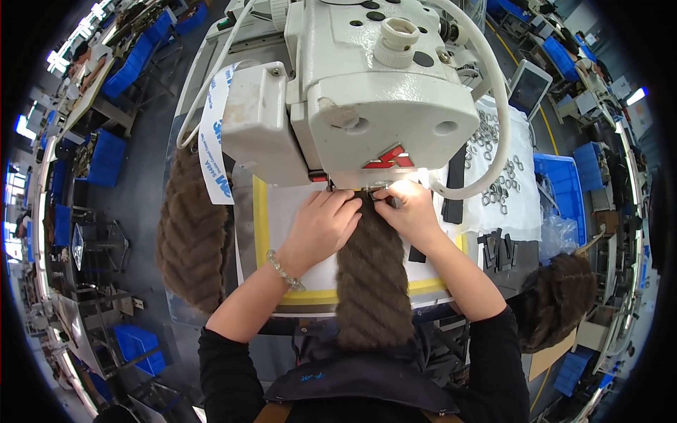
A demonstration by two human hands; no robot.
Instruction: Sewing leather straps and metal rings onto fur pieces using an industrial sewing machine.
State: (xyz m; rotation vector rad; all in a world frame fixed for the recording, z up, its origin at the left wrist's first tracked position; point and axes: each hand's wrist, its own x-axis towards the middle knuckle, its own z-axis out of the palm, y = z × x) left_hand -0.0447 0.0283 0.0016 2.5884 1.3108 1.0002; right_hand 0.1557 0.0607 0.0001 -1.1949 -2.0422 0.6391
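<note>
A long brown fur strip (pixel 372 282) runs from under the head of the white sewing machine (pixel 391 106) down toward my lap. My left hand (pixel 323 229) lies at the strip's far left edge, its fingers bent together and gripping the fur beside the needle area. From the right, my right hand (pixel 412 217) pinches the strip's far end between thumb and forefinger, close under the machine head. Any small part between those fingertips is too hidden to make out. The needle itself is mostly covered by the machine and my fingers.
More brown fur pieces (pixel 190 240) lie on the table's left, and another fur bundle (pixel 560 303) sits at the right. Many metal rings (pixel 502 180) rest on a white sheet, with short black strips (pixel 498 252) nearer. A blue bin (pixel 564 185) stands beyond.
</note>
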